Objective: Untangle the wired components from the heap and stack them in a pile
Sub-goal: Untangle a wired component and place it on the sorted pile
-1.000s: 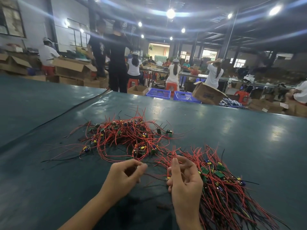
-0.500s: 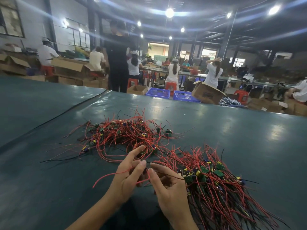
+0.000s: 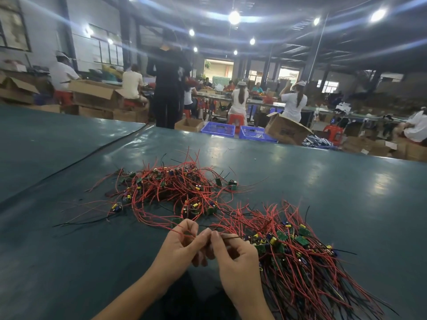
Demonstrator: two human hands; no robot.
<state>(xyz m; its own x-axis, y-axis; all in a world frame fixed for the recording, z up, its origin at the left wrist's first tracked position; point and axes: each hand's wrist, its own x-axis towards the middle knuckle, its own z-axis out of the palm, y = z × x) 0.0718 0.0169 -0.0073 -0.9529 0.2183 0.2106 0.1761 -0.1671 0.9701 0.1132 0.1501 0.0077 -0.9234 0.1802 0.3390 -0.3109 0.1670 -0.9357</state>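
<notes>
Left hand (image 3: pixel 182 248) and right hand (image 3: pixel 238 257) each pinch thin wires (image 3: pixel 232 237), light, floppy, snag-prone; better gripped near the heap (image 3: pixel 180 188)

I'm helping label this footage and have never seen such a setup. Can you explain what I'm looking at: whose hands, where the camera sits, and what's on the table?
There is no machine here. A person works with bare hands, and the single camera is worn on their head, looking forward and down. That is why the left hand and right hand come in from the bottom edge.

On the dark green table lie two groups of small circuit boards with red and black leads. A tangled heap lies further away, and a more orderly pile lies beside the right hand.

The left hand pinches a red wire, and the right hand pinches a thin black wire.

Beyond the table, other people work among cardboard boxes and blue crates.
</notes>
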